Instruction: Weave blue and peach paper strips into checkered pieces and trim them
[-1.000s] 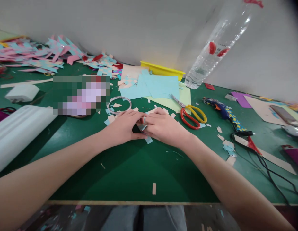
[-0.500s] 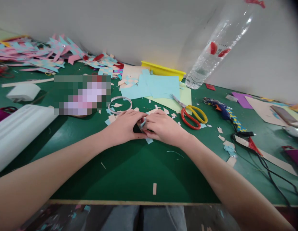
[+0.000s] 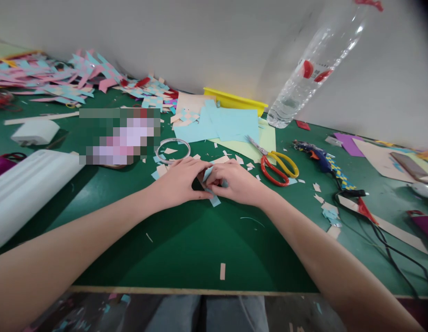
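My left hand [image 3: 181, 180] and my right hand [image 3: 236, 182] meet over the middle of the green table. Between them is a small light-blue paper piece [image 3: 207, 174], pinched by both hands; fingers cover most of it. Another blue end of paper [image 3: 215, 200] shows beneath the fingertips, and I cannot tell whether it is joined to the held piece. Cream and blue paper scraps [image 3: 161, 169] lie around and behind the hands. A roll of clear tape or a similar ring [image 3: 173, 151] lies just beyond my left hand. Scissors [image 3: 273, 162] with one red and one yellow handle rest beyond my right hand.
Blue paper sheets [image 3: 234, 123] lie at the back by a yellow tray [image 3: 234, 100]. A water bottle [image 3: 297, 87] stands at the wall. Woven paper strips [image 3: 62, 76] are heaped at back left. A white box-like object [image 3: 30, 193] sits left, black cords [image 3: 390, 249] right.
The fingers of my right hand have shifted and curled more, and a little more blue paper shows between the hands. Everything on the table stays in place.
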Action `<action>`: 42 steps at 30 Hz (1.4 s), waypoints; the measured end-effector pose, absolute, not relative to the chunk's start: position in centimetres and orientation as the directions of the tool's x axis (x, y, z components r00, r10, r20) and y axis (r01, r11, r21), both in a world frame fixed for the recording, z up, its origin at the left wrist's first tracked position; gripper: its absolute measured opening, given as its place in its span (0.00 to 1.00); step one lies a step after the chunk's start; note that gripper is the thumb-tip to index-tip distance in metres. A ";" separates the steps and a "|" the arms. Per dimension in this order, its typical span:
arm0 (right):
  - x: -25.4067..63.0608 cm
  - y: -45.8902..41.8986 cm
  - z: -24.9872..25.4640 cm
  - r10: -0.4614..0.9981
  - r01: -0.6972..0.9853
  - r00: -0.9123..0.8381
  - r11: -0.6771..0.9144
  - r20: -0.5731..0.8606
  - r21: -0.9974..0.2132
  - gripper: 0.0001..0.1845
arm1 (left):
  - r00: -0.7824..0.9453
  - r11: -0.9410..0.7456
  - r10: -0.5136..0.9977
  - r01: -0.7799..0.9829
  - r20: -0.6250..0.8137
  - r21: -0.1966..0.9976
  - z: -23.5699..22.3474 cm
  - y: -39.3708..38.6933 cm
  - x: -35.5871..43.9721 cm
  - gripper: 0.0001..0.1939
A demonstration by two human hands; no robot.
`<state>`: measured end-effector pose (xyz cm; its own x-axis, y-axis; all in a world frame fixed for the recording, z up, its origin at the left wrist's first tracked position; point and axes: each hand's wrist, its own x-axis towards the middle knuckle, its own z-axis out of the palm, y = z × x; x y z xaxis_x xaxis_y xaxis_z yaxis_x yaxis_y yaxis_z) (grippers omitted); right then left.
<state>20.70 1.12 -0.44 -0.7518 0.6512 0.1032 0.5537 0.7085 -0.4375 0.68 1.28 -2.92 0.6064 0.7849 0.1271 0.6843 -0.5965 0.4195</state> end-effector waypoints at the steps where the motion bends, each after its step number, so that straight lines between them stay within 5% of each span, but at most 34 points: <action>1: 20.7 1.1 -0.4 0.656 0.554 -0.748 0.704 0.105 -0.445 0.06 | 0.606 -0.595 0.786 0.687 0.124 0.418 -2.8 1.2 0.7 0.34; 16: 19.9 0.7 -0.4 0.721 0.629 -0.686 0.653 0.094 -0.421 0.06 | 0.604 -0.589 0.790 0.702 0.104 0.399 -2.9 1.3 0.8 0.28; 25: 19.5 0.1 0.1 0.720 0.654 -0.690 0.667 0.079 -0.357 0.07 | 0.608 -0.590 0.785 0.677 0.117 0.440 -2.9 1.3 0.8 0.32; 33: 19.3 0.2 0.0 0.749 0.694 -0.662 0.632 0.040 -0.347 0.06 | 0.604 -0.582 0.791 0.698 0.093 0.418 -2.6 1.2 1.0 0.20; 42: 19.4 0.2 -0.2 0.764 0.706 -0.645 0.607 0.023 -0.365 0.08 | 0.601 -0.579 0.794 0.700 0.093 0.417 -2.8 1.3 0.9 0.25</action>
<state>19.39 0.20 -0.24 -0.6449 0.7640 0.0225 0.7062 0.6069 -0.3646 0.87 1.33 -2.76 0.6012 0.7937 0.0928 0.7003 -0.5792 0.4172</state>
